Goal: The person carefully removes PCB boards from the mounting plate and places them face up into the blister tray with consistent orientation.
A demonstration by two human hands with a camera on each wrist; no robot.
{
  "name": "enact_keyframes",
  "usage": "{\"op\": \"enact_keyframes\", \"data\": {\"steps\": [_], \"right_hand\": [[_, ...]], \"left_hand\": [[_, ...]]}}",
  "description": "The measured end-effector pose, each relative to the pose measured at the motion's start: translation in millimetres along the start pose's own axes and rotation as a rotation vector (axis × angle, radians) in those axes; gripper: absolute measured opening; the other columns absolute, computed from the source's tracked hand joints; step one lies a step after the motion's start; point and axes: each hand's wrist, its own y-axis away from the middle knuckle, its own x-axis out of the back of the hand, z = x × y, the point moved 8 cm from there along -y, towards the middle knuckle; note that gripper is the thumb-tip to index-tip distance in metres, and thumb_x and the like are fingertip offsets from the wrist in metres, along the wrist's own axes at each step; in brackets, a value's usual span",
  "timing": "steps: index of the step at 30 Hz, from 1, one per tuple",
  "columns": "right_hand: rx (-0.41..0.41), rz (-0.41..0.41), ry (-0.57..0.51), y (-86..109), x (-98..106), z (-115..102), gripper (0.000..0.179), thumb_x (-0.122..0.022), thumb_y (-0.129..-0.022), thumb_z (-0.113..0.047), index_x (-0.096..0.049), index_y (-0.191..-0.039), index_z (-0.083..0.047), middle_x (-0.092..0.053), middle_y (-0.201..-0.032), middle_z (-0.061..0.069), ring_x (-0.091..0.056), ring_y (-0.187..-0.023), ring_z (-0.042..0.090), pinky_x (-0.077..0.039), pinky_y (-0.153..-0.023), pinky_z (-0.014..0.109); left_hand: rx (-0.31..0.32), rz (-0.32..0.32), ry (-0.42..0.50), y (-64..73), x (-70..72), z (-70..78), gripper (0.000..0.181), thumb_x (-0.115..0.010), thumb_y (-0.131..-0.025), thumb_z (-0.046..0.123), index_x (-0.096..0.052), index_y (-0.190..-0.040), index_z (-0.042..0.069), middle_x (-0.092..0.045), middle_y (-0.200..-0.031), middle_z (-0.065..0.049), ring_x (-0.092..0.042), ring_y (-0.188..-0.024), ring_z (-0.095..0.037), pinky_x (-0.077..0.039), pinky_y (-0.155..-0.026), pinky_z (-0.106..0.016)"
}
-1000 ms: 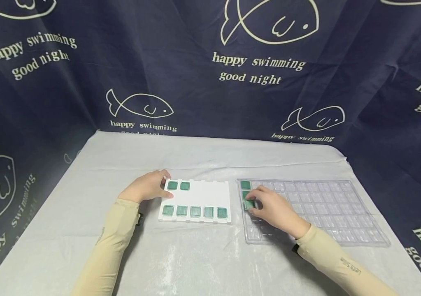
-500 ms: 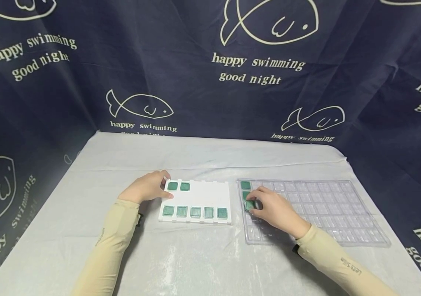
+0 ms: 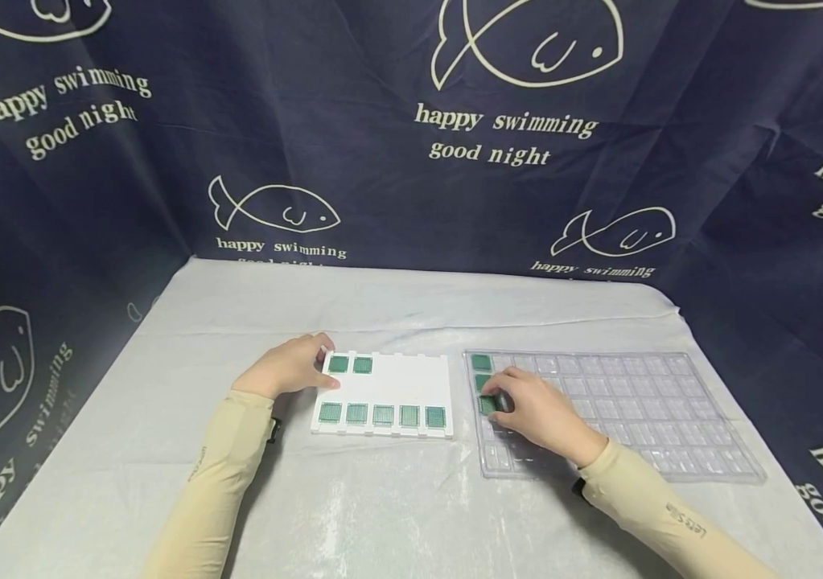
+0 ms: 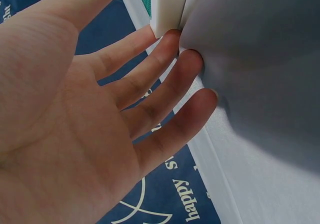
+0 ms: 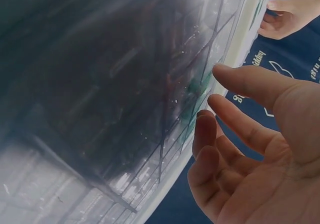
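My left hand [image 3: 288, 366] rests at the left end of a white slotted board [image 3: 411, 379], thumb over its top and fingertips along its edge. In the left wrist view the fingers [image 4: 160, 129] are extended and fairly straight. Square green perforated circuit boards sit on the white board: two at the back left, several along the front row [image 3: 384, 415]. My right hand [image 3: 537, 410] is over the left column of a clear compartment tray [image 3: 643, 418]. Its thumb and forefinger stand apart around a green circuit board [image 3: 487, 404] lying in the third compartment.
Two more green circuit boards, one at the tray's back left corner [image 3: 480, 362], fill the compartments behind. A pale cloth [image 3: 353, 498] covers the table. Dark blue curtains [image 3: 382, 193] with fish prints enclose it at the back and sides.
The green circuit board at my right fingertips has settled flat into its compartment, and the fingers have parted from it slightly. My left hand and the white board stay put.
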Motion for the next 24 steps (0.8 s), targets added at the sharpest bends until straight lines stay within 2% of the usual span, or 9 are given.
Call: {"op": "enact_keyframes", "data": {"steps": [15,24], "right_hand": [[-0.003,-0.008,-0.001,0.8,-1.3,-0.4,0.031,-0.084,-0.079,-0.018,-0.073,-0.108,-0.017,-0.069,-0.110,0.001,-0.065,-0.091,0.017,-0.057,-0.080,0.045],[0.000,-0.013,-0.002,0.9,-2.5,-1.9,0.032,-0.084,-0.080,-0.018,-0.073,-0.111,-0.015,-0.070,-0.113,0.003,-0.067,-0.096,0.020,-0.058,-0.084,0.046]], "left_hand": [[-0.013,0.007,0.003,0.4,-0.6,0.1,0.055,-0.083,-0.083,0.028,-0.058,-0.124,0.003,-0.068,-0.122,-0.016,-0.064,-0.112,-0.030,-0.051,-0.101,-0.051],[-0.012,0.007,0.001,0.2,0.3,0.2,0.056,-0.083,-0.083,0.029,-0.058,-0.125,0.003,-0.068,-0.122,-0.016,-0.064,-0.113,-0.031,-0.051,-0.101,-0.051]]}}
